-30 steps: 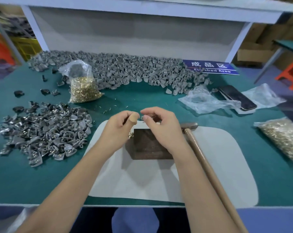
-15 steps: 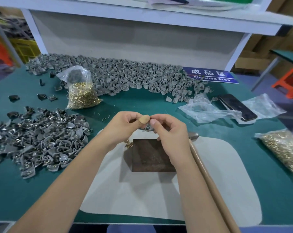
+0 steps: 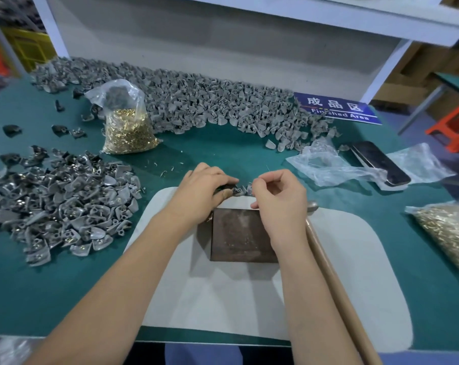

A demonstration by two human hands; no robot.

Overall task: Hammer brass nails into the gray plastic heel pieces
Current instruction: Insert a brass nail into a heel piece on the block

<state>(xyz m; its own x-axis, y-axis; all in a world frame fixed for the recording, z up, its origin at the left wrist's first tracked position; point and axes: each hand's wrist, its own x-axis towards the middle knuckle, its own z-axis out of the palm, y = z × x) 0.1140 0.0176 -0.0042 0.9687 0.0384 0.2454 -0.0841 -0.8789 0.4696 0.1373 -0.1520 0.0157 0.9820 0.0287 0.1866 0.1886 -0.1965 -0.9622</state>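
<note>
Gray heel piece (image 3: pixel 239 190) sits pinched in the left hand (image 3: pixel 202 192) fingers just beyond the dark block (image 3: pixel 242 235); the right hand (image 3: pixel 278 200) fingers are pinched, probably on a nail too small to confirm. Judged step: seating the nail. Next: lift the hammer (image 3: pixel 336 280).

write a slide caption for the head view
Both hands hold gray heel pieces beyond the dark block, hammer lying idle.

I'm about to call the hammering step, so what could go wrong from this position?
1. Both hands work the heel piece beyond the metal block, not on it; striking there lacks firm backing.
2. The left hand and right hand pinch close together, so fingers sit near any blow.
3. The hammer handle lies under the right forearm; lifting it may sweep the piece away.
</note>
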